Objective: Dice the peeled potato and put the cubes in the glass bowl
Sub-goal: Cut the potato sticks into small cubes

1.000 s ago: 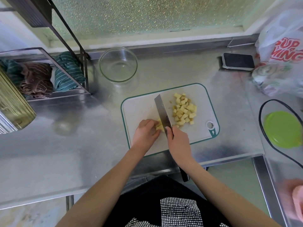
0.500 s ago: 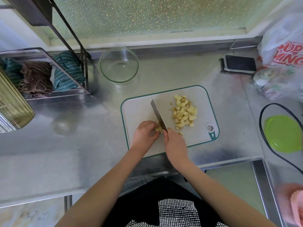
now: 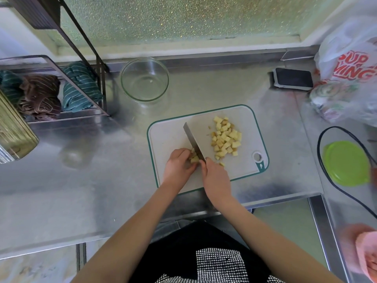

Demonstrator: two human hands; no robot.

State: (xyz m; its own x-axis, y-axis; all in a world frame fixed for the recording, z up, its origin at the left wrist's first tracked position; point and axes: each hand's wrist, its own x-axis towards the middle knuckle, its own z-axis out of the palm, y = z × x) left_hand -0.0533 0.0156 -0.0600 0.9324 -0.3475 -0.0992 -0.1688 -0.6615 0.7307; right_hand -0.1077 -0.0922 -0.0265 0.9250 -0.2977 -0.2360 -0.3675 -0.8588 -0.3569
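Head view
Left hand [image 3: 177, 164]: fingers curled over the uncut potato piece [image 3: 194, 158], pinning it to the cutting board [image 3: 169, 137] near the board's front left.
Right hand [image 3: 216, 176]: wrapped round the knife's handle, which the hand hides; index finger lies forward toward the blade.
Knife [image 3: 192, 140]: blade edge down on the board, long axis running from the right hand away and slightly left, tip pointing toward the far left of the board; its near end touches the potato piece.
Potato cubes [image 3: 225, 137]: loose heap on the board's right half, just right of the blade; one stray cube lies beside the right hand.
Glass bowl [image 3: 144, 79]: upright on the steel surface [image 3: 71, 180], beyond the board's far left corner, apart from it; holds no cubes that can be made out.
Cutting board: white with green rim, long axis left to right, slightly turned; hanging hole at its front right corner.
Phone [image 3: 293, 78]: screen up, far right on the surface.
Green lid [image 3: 346, 163]: right of the board, ringed by a black cable.
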